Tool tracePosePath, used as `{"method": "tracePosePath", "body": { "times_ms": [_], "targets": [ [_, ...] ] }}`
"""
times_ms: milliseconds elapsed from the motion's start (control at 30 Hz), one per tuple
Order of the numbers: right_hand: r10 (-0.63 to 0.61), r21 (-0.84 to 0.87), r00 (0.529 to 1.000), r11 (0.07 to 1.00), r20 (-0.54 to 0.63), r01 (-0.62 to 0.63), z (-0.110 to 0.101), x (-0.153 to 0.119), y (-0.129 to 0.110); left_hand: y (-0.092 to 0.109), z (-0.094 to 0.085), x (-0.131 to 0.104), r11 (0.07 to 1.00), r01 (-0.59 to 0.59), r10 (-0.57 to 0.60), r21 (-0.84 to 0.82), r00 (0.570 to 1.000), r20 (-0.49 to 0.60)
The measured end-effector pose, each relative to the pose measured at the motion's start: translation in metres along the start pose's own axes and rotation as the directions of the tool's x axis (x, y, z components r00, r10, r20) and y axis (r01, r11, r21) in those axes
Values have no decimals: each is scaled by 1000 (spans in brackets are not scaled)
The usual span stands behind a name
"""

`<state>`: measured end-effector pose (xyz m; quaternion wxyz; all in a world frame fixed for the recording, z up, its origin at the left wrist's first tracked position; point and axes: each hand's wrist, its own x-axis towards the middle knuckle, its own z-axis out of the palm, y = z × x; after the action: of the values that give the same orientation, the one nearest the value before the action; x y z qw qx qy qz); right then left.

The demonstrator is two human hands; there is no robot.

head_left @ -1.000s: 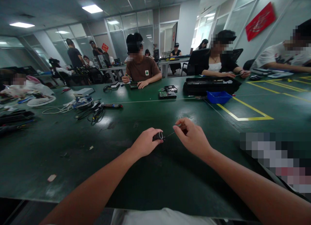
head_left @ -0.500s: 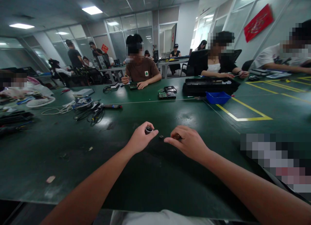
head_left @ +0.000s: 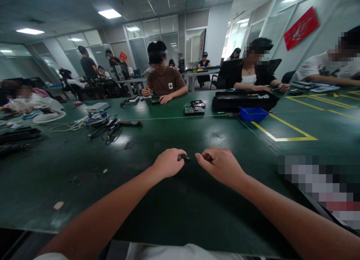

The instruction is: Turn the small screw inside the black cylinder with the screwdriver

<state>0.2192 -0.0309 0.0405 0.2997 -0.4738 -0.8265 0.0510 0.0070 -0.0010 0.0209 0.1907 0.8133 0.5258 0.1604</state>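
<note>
Beyond the far edge of the green bench (head_left: 174, 215) stand a black chair (head_left: 229, 69) and glass-paned walls (head_left: 152, 30); toward its right hangs a red poster (head_left: 302, 28), under bright ceiling lights (head_left: 109, 14).

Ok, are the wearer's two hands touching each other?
No, green tabletop shows between the left hand and the right hand.

- You are facing a green tabletop (head_left: 78, 151), yellow tape (head_left: 300, 139) marking its right side.
- A small dark piece (head_left: 188, 158) is lying just beside your left hand (head_left: 168, 163).
- Black cables (head_left: 111, 129) are sprawling ahead to your left, near a slim tool (head_left: 131, 123).
- Two drives (head_left: 194, 111) are lying farther ahead.
- A blue tray (head_left: 253, 115) is standing before a long black casing (head_left: 243, 102).
</note>
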Motion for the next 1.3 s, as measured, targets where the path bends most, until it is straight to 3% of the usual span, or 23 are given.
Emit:
{"method": "tracePosePath", "body": {
  "times_ms": [267,433,567,633,800,933,1000,1067,1167,1233,1300],
  "targets": [
    [27,-22,1000,999,-10,-27,0,2,2,10,14,13,968,-41,20,249,996,84],
    [2,-10,1000,1000,-5,-2,0,1,2,7,8,14,966,-73,50,248,994,98],
    [20,15,1000,1000,9,-20,0,1,2,-9,-9,14,999,-51,50,19,997,55],
    [28,29,999,999,20,-28,-1,1,2,-22,-21,12,988,30,-30,-149,1000,5],
    [27,47,999,998,32,-29,-1,2,3,-65,-55,-6,815,268,-330,-514,943,-31],
    [35,43,999,998,37,-36,-1,1,5,-99,-88,-34,660,255,-443,-707,892,-91],
    [32,40,999,999,38,-34,-1,1,6,-113,-106,-50,554,221,-537,-802,832,-142],
    [33,34,999,999,34,-34,0,1,6,-125,-124,-68,439,161,-660,-884,726,-195],
    [38,22,999,999,28,-39,0,2,6,-146,-151,-97,388,96,-770,-917,581,-265],
    [36,17,999,999,22,-37,1,2,7,-163,-168,-118,357,50,-854,-933,421,-304],
    [35,22,999,999,22,-35,1,2,7,-183,-182,-138,368,18,-887,-930,308,-345]
  ]
}}
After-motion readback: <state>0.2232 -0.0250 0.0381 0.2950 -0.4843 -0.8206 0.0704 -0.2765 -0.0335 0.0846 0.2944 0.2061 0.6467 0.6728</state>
